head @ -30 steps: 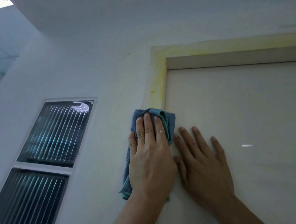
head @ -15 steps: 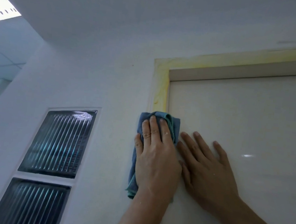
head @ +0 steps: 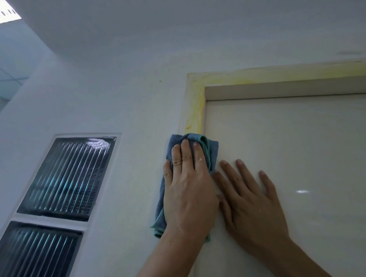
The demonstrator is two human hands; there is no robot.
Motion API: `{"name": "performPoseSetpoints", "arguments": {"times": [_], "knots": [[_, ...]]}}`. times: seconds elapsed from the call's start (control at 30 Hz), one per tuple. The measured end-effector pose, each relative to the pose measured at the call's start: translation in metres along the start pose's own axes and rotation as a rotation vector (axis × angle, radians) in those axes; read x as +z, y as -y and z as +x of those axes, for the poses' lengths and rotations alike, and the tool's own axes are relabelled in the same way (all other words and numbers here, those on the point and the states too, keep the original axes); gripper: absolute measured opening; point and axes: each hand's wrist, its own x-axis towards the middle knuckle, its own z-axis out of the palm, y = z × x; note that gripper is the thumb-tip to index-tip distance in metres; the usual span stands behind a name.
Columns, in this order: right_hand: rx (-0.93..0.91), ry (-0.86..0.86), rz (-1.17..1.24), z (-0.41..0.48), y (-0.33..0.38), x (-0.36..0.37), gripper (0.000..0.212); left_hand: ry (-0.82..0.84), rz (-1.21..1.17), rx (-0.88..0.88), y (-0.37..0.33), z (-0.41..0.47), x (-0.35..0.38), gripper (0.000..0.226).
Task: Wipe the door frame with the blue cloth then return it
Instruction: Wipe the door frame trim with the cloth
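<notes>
Pressing one blue cloth (head: 210,151) flat against the door frame (head: 195,108): left hand (head: 190,195), fingers straight. Right hand (head: 253,211) spread flat on the door (head: 311,152), holding nothing. Two ribbed glass panels (head: 67,176) sit left of the frame.

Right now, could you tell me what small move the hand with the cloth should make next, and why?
Probably slide the left hand and the blue cloth it presses a little upward along the door frame: the yellow staining begins just above the cloth and runs to the corner, seemingly unwiped. The right hand lies flat on the door, bracing.
</notes>
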Motion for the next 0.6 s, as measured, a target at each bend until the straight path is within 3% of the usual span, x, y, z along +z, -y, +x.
{"name": "performPoseSetpoints", "arguments": {"times": [0.3, 0.6], "knots": [[-0.002, 0.017, 0.014, 0.001, 0.001, -0.003, 0.061, -0.054, -0.035, -0.007, 0.002, 0.017, 0.007, 0.074], [0.005, -0.014, 0.005, 0.009, -0.003, 0.002, 0.057, -0.005, -0.070, -0.042, 0.000, 0.013, 0.001, 0.073]]}}
